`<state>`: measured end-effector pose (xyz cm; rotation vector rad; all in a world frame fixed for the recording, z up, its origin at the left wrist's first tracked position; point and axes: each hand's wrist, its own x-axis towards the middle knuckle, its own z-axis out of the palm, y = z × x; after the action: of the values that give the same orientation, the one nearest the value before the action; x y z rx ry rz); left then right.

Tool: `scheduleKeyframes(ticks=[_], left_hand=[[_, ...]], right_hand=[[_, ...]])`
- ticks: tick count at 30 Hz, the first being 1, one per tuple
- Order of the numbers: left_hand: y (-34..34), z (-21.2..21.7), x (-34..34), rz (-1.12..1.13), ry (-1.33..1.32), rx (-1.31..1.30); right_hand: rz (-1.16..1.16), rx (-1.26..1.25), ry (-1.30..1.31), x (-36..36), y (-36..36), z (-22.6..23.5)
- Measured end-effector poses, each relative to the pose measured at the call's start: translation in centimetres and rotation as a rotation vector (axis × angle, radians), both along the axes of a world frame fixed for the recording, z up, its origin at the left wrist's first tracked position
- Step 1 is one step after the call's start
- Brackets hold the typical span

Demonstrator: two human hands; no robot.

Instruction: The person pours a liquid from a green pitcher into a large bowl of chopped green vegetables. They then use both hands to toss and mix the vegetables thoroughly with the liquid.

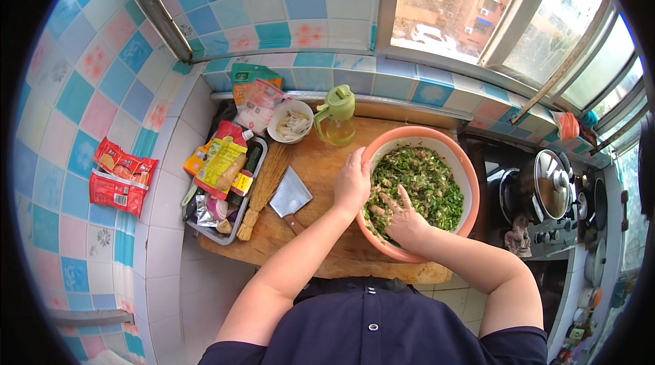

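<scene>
A large orange basin point(473, 181) with a white inside stands on the wooden board point(321, 266). It holds a chopped green filling point(430, 181) flecked with pale bits. My left hand point(353, 184) grips the basin's left rim, its fingers partly hidden along the edge. Inside the basin, my right hand point(404, 220) rests on the filling with fingers apart, some tips sunk in the greens. Left of the basin lies a cleaver point(291, 193), its handle pointing toward me. A straw brush point(265, 184) is beside the blade.
Behind the cleaver are a green-lidded oil jug point(338, 116) and a white bowl point(291, 121) of pale slices. A grey tray point(228, 235) of packets and vegetables sits at left, below a red packet point(123, 177). On the right-hand stove stands a glass-lidded pot point(549, 184).
</scene>
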<state>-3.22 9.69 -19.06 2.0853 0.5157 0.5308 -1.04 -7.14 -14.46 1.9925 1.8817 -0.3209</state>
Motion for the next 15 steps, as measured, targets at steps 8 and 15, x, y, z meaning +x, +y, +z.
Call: scheduleKeyframes(ticks=[8, 15], left_hand=[[-0.3, -0.1, 0.4, 0.007, 0.011, 0.087], [-0.3, -0.7, 0.5, 0.017, -0.025, 0.024]], right_hand=[[-0.079, -0.021, -0.173, 3.5, 3.9, -4.3], [-0.231, 0.164, -0.065, 7.4, -2.2, -0.3]])
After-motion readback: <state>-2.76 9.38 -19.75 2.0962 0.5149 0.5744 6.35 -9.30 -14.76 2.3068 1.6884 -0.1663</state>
